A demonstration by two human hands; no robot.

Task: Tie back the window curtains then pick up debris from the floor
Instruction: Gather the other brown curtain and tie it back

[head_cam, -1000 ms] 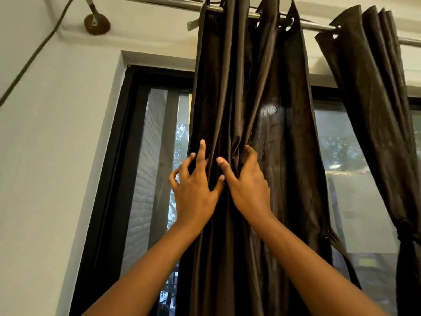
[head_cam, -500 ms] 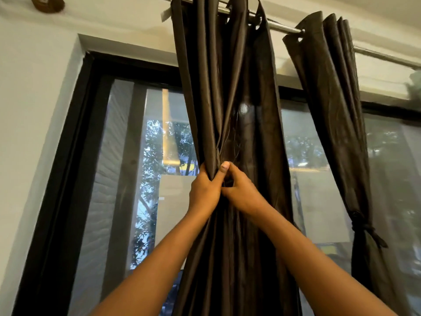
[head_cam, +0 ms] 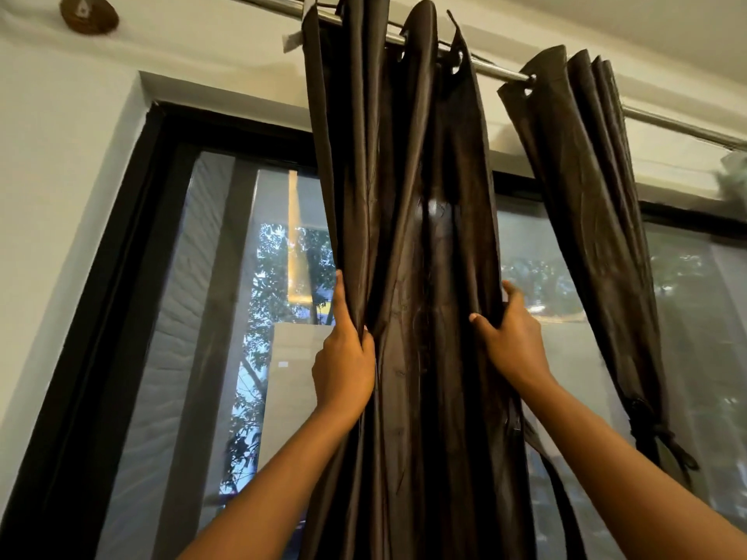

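A dark brown curtain (head_cam: 420, 244) hangs in folds from a metal rod (head_cam: 501, 74) in front of a black-framed window (head_cam: 133, 244). My left hand (head_cam: 343, 357) grips the curtain's left edge, thumb in front and fingers behind the cloth. My right hand (head_cam: 513, 337) grips its right edge, thumb on the front and fingers wrapped behind. Both arms reach up from below. A loose tie-back strap (head_cam: 560, 478) hangs from the curtain's lower right side. A second dark curtain (head_cam: 594, 220) to the right is gathered and bound with a knotted tie (head_cam: 650, 426).
White wall lies left of the window and above it. A round brown wall fitting (head_cam: 89, 12) sits at the top left. Trees and a pale building show through the glass. The floor is out of view.
My hands were together at the curtain's middle, pinching folds. They have moved apart to its left and right edges, and the curtain looks wider between them.
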